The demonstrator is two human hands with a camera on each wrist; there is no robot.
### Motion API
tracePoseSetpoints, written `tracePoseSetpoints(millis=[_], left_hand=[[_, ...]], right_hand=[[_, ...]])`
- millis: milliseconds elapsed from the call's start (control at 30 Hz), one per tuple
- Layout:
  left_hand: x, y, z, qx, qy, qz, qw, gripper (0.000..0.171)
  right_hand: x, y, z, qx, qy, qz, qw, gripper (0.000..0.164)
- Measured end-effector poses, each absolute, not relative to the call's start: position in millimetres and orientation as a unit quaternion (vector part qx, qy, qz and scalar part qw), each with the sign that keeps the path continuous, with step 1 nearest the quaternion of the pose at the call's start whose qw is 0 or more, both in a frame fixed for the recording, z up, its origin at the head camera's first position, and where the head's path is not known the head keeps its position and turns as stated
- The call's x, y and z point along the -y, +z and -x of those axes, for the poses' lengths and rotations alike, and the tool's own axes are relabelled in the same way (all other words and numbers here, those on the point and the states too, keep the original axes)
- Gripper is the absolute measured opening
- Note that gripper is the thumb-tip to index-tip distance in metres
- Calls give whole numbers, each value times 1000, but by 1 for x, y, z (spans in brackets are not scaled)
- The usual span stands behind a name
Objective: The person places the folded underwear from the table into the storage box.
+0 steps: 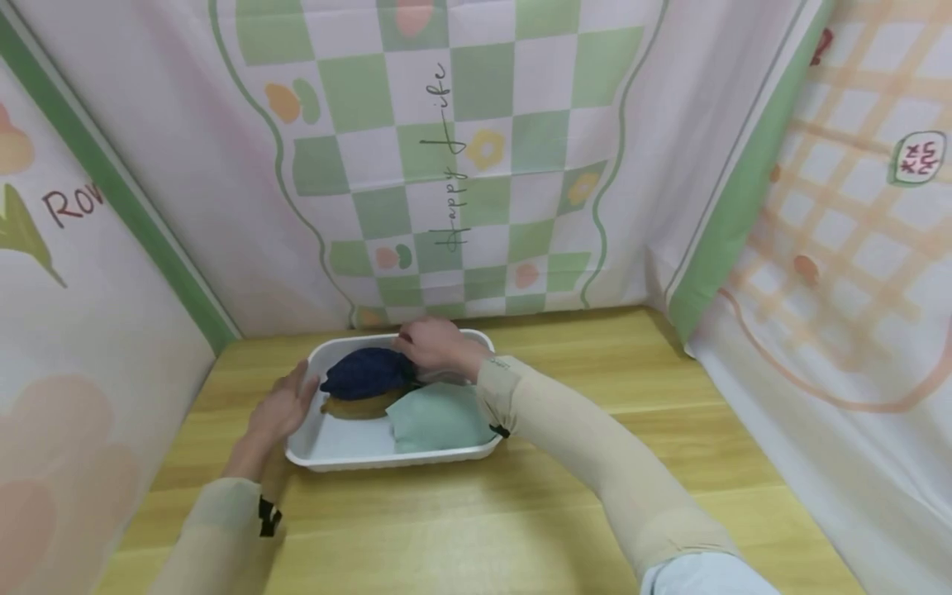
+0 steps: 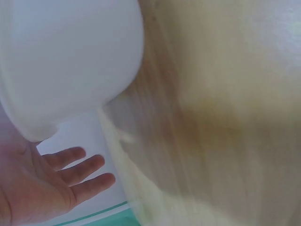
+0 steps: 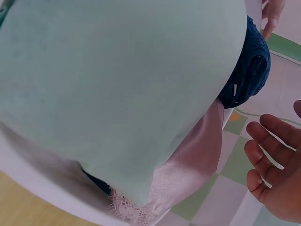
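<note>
A white plastic tray (image 1: 349,442) stands on the table with folded cloth pieces in it. My left hand (image 1: 283,405) touches its left end; in the left wrist view several straight fingers (image 2: 87,175) extend outside the wall. Over the far side of the tray is my right hand (image 1: 439,345), beside the right end of a navy lace garment (image 1: 368,373). The right wrist view shows that hand's fingers (image 3: 275,146) loosely bent, nothing visible between them. A mustard-brown piece (image 1: 364,406) lies against the navy one. Mint-green cloth (image 1: 439,417) covers part of a pink lace-edged cloth (image 3: 193,165).
The wood-grain table (image 1: 461,529) extends in front of the tray and to its right. A checked fabric curtain (image 1: 476,190) hangs right behind the tray, with more printed fabric (image 1: 840,248) on the right and at the left side.
</note>
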State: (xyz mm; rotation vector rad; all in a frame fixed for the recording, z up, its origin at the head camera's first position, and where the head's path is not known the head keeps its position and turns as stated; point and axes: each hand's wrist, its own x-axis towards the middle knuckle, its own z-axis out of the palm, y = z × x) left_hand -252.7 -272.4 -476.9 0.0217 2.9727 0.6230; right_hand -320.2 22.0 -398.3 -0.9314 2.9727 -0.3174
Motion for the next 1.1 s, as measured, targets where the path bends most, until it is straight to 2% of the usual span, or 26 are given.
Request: tracePoseSetpoints(millis=[233, 667, 1100], left_hand=[[268, -459, 253, -979, 202, -12, 10, 68], [257, -432, 245, -985, 171, -29, -3, 63], [241, -408, 227, -986, 132, -91, -32, 59]], right_hand=[[-27, -393, 313, -946, -100, 308, 6, 34], [-46, -388, 294, -939, -116, 321, 41, 37], [-64, -388, 275, -930, -110, 349, 25, 31]])
